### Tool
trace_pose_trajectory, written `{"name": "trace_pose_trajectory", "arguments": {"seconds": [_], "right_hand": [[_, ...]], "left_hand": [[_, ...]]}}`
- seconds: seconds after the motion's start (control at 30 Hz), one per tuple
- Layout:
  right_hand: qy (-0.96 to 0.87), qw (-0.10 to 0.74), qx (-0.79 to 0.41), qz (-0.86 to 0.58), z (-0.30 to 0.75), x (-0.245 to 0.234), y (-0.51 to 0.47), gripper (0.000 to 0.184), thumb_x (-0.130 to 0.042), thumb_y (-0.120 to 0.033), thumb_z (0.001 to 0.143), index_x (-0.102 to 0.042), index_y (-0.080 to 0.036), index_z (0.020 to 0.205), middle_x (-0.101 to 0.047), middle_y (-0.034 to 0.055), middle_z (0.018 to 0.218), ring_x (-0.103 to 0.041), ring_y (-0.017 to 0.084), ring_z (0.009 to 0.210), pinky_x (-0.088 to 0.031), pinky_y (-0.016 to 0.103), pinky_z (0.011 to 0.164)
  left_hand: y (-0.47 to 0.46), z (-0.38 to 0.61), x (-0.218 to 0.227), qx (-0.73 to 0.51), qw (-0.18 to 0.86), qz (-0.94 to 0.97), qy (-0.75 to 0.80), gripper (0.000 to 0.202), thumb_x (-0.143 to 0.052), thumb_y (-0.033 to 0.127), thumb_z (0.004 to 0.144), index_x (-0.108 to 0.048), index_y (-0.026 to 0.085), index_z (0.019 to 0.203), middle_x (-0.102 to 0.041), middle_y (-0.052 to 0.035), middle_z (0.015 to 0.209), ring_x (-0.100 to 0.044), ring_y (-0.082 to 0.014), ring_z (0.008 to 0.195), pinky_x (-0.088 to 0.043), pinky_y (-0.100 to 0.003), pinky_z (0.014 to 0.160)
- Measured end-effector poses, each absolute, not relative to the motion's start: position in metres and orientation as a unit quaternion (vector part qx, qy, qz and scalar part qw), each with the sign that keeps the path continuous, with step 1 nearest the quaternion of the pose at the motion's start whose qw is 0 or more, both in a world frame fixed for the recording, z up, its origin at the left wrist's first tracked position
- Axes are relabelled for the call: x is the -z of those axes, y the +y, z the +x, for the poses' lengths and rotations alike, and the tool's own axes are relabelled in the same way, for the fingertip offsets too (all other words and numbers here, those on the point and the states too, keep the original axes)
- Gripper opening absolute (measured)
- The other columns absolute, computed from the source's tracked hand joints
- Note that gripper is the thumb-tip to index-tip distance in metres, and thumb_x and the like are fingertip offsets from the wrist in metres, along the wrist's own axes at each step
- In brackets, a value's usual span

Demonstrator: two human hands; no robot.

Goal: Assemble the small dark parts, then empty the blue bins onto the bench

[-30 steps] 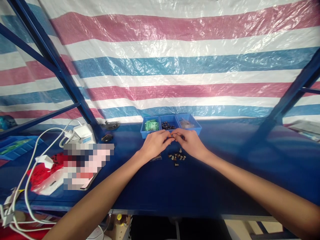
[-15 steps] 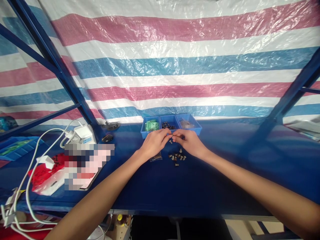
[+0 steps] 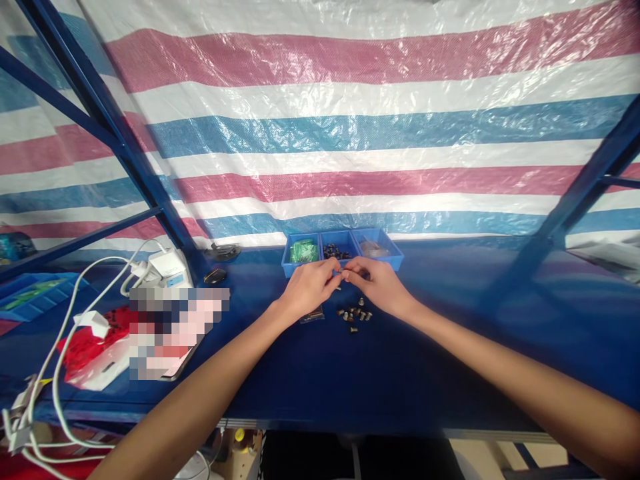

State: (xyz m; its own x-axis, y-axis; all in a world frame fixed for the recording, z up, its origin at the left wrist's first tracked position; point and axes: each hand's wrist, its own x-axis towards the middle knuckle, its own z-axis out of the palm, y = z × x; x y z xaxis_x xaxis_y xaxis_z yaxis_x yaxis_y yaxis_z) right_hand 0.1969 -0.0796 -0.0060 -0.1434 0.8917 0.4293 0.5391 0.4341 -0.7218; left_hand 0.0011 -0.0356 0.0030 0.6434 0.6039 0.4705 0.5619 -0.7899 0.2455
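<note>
Blue cloth covers the bench (image 3: 450, 347) in the head view, where the left hand (image 3: 307, 288) and right hand (image 3: 380, 285) meet fingertip to fingertip, pinching a tiny dark part (image 3: 342, 272) between them; it is too small to tell which hand grips it. Just behind stands a blue tray (image 3: 395, 257) of 3 compartments: green pieces left, dark pieces middle. Loose dark parts (image 3: 354, 315) lie just below the hands. White cables (image 3: 65, 320) and a red bag (image 3: 83, 347) sit far left.
</note>
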Motion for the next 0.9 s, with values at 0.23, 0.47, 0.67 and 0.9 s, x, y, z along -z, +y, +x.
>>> {"name": "trace_pose_trajectory", "arguments": {"seconds": [0.23, 0.47, 0.67, 0.9], "right_hand": [[-0.736, 0.444, -0.182, -0.478, 0.197, 0.007, -0.078, 0.017, -0.052, -0.028, 0.098, -0.066, -0.020, 0.103, -0.074, 0.0043, 0.089, -0.070, 0.022, 0.080, -0.048, 0.033, 0.071], [-0.759, 0.445, -0.140, -0.454, 0.198, 0.008, -0.079, 0.012, -0.054, -0.023, 0.096, -0.064, -0.022, 0.103, -0.075, 0.0039, 0.093, -0.071, 0.022, 0.084, -0.050, 0.032, 0.074], [-0.769, 0.427, -0.087, -0.468, 0.202, 0.007, -0.077, 0.011, -0.055, -0.022, 0.097, -0.065, -0.021, 0.096, -0.074, 0.0049, 0.092, -0.067, 0.024, 0.086, -0.050, 0.036, 0.079], [-0.797, 0.341, 0.124, -0.483, 0.215, -0.018, -0.029, 0.022, -0.050, -0.015, 0.096, -0.071, -0.015, 0.105, -0.065, 0.0171, 0.115, -0.053, 0.035, 0.112, -0.043, 0.049, 0.100]], "left_hand": [[-0.037, 0.004, -0.004, -0.276, 0.047, 0.896, 0.346, 0.027, -0.047, 0.038, 0.105, -0.059, 0.020, 0.088, -0.065, 0.0004, 0.076, -0.058, -0.0146, 0.062, -0.028, -0.026, 0.056], [-0.035, 0.006, -0.003, -0.286, 0.175, 0.895, 0.295, 0.034, -0.038, 0.035, 0.107, -0.060, 0.019, 0.088, -0.063, 0.0008, 0.073, -0.060, -0.0142, 0.066, -0.039, -0.025, 0.063], [-0.034, 0.004, -0.005, -0.299, 0.164, 0.886, 0.314, 0.031, -0.038, 0.033, 0.107, -0.059, 0.020, 0.088, -0.062, 0.0017, 0.073, -0.059, -0.0141, 0.065, -0.038, -0.025, 0.061], [-0.029, -0.005, -0.009, -0.221, 0.024, 0.926, 0.306, 0.015, -0.049, 0.027, 0.100, -0.062, 0.021, 0.096, -0.064, -0.0001, 0.079, -0.059, -0.0153, 0.066, -0.034, -0.026, 0.059]]}}
